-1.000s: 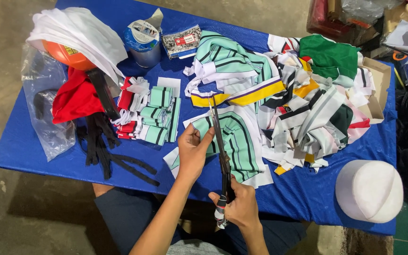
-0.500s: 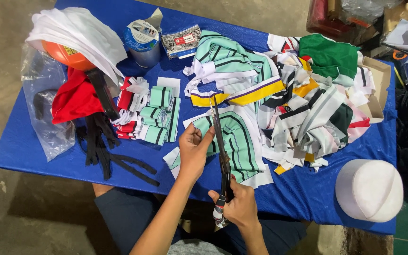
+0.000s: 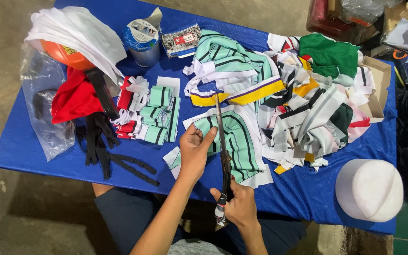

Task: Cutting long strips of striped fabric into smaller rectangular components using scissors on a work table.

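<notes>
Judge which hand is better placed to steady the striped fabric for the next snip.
Left. The left hand already rests on the striped fabric beside the blades, while the right hand grips the scissors.

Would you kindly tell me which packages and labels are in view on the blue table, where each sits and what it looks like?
Tin: far side of the table, left of centre; round, silvery, with a blue-and-white label on top.
Packet: flat, rectangular, right of the tin; clear wrap, dark speckled contents, small red-and-white label.
Plastic bag: left edge; clear, crumpled, dark pieces inside.
Cardboard box: right edge; open, tan, shallow.
</notes>
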